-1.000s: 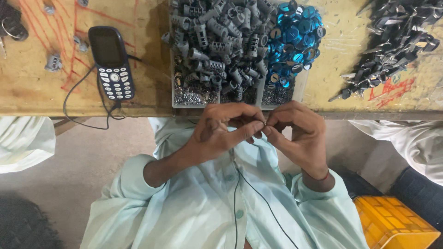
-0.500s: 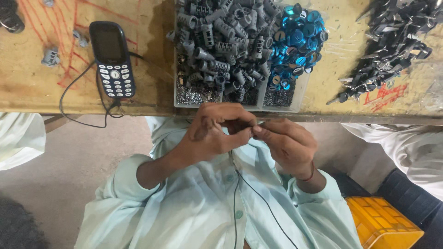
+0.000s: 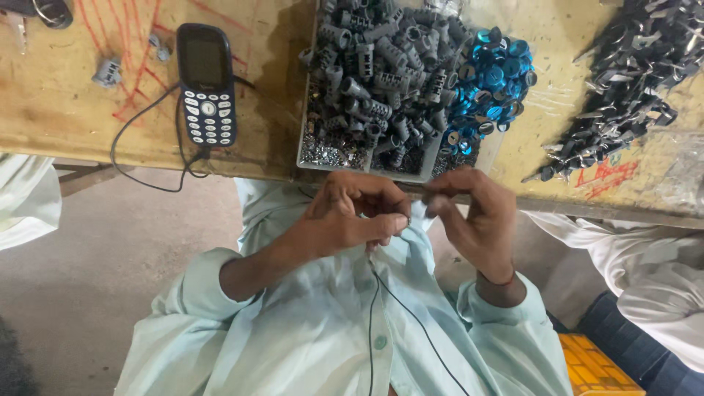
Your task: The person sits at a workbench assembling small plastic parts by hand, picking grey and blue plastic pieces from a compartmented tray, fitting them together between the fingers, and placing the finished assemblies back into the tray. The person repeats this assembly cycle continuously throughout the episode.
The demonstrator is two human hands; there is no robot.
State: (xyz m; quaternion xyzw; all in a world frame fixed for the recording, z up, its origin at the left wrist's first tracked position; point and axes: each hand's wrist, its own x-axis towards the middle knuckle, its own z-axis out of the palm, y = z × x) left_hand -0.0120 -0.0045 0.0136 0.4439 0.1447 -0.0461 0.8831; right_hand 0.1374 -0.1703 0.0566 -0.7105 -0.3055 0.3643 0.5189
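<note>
Grey metal is what I see most. A clear plastic tray (image 3: 315,158) sits at the near edge of the wooden table (image 3: 73,110). It is heaped with little grey ridged tubes (image 3: 381,73), and next to them, touching, lies a pile of shiny blue round caps (image 3: 488,84). Tiny silver bits (image 3: 330,150) fill the tray's front corner.

My left hand (image 3: 352,216) and right hand (image 3: 473,220) are up in front of my chest, just below the table edge and near the tray. The left fingers (image 3: 392,224) are pressed together, pinching something very small. The right fingers (image 3: 440,202) are bent and pinched too, close to the left ones but not quite touching. The small part (image 3: 408,213) between them is mostly hidden, so I cannot tell its shape or colour. I think I am in the middle of fitting one piece. The tray is full, so a lot looks left to do. A heap of dark thin metal pieces (image 3: 631,73) lies well apart on the right side of the table; I cannot tell if those are finished ones.

A dark push-button phone (image 3: 207,84) lies flat on the table to the left, with a thin black wire (image 3: 139,172) looping off the edge. Red scribbles (image 3: 132,73) mark the scratched wood. A small grey part (image 3: 108,72) lies loose near them. My shirt (image 3: 308,330) is soft and pale green, with a thin black cord (image 3: 411,315) hanging down it. A yellow crate (image 3: 594,367) stands on the floor.
</note>
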